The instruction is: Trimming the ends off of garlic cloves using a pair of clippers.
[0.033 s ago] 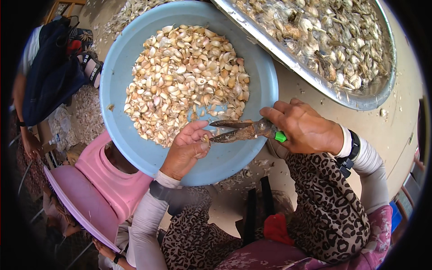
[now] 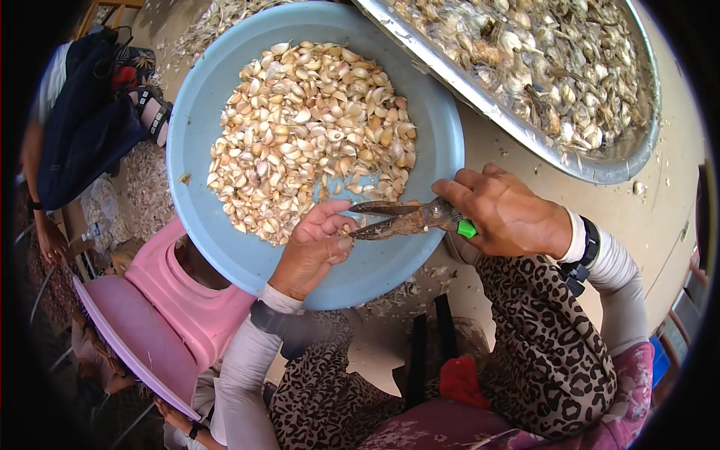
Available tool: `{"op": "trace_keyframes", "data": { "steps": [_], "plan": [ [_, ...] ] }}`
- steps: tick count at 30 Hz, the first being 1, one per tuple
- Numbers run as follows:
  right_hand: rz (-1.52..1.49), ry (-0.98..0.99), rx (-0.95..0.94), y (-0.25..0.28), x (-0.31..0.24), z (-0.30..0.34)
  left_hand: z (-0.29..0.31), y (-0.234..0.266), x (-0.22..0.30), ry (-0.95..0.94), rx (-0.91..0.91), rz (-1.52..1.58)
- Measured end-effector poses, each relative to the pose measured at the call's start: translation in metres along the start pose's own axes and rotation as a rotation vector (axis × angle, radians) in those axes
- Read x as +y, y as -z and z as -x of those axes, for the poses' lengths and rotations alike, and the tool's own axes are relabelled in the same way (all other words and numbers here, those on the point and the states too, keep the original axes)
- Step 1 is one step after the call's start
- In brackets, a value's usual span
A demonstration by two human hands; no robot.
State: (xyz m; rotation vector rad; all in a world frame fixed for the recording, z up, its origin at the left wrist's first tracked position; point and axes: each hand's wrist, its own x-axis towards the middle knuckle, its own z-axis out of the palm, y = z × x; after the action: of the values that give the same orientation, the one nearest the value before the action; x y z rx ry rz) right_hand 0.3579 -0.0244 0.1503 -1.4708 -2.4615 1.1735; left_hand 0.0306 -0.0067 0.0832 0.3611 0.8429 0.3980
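Over the near part of a blue basin (image 2: pixel 196 225), my left hand (image 2: pixel 311 247) pinches a garlic clove (image 2: pixel 347 230) between thumb and fingers, most of it hidden. My right hand (image 2: pixel 506 210) is closed around a pair of scissors (image 2: pixel 405 220) with dark, dirty blades and a bit of green at the handle. The blades stand parted, pointing left, and their tips reach the fingertips of my left hand. Loose garlic cloves (image 2: pixel 300 135) are heaped in the basin beyond both hands, and the blue bottom shows through near the blades.
A large metal basin (image 2: pixel 525 142) full of garlic with skins and stems stands at the upper right, overlapping the blue basin's rim. A pink plastic chair (image 2: pixel 180 300) is at the left. Other people, one with a dark garment (image 2: pixel 90 127), are along the left side. Garlic skins litter the floor.
My left hand has shifted very slightly to the right, toward the blades. Everything else looks the same.
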Motion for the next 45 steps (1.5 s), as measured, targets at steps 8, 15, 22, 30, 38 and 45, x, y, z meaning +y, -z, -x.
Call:
{"op": "trace_keyframes", "data": {
  "steps": [8,15,22,30,38,45],
  "plan": [
    [0.062,0.054,-0.033,0.000,-0.002,-0.005,-0.010,-0.028,0.006,0.066,-0.057,0.054],
    [0.103,0.070,-0.024,0.001,-0.001,-0.003,-0.010,-0.046,0.005,0.071,0.036,-0.020],
    [0.128,0.069,0.003,0.001,0.000,-0.003,-0.012,-0.039,0.001,0.063,-0.060,0.122],
    [-0.137,-0.050,-0.009,-0.004,0.003,-0.003,-0.014,0.002,0.010,0.052,-0.169,-0.012],
    [-0.079,-0.048,0.024,-0.005,0.007,-0.001,-0.014,0.072,0.008,0.202,0.283,-0.222],
    [-0.025,-0.006,0.020,-0.004,0.008,-0.001,-0.024,0.073,-0.015,0.016,0.176,-1.799]
  ]
}}
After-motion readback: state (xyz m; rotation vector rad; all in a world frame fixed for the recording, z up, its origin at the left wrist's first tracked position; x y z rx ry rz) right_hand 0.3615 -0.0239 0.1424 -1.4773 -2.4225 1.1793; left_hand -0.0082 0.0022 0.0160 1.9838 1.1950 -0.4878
